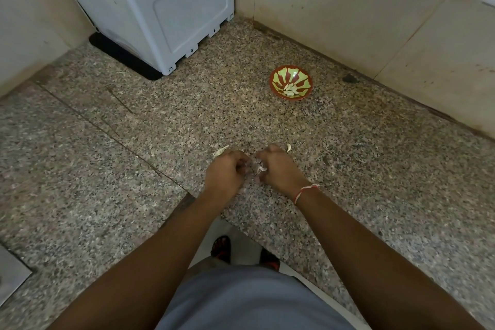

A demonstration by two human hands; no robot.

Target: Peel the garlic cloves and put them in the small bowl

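Two bare hands meet over a speckled granite worktop, the left hand and right hand both curled, fingers pinching a single pale garlic clove and its papery skin between them. Two loose scraps lie on the stone just beyond the knuckles — one skin piece by the left hand, one curved piece by the right. Well apart, near the wall, stands one small round bowl, red-rimmed with a yellow-green pattern, holding several peeled cloves; their count is unclear. A red-and-white thread circles the right wrist. One white plastic box sits in the corner.
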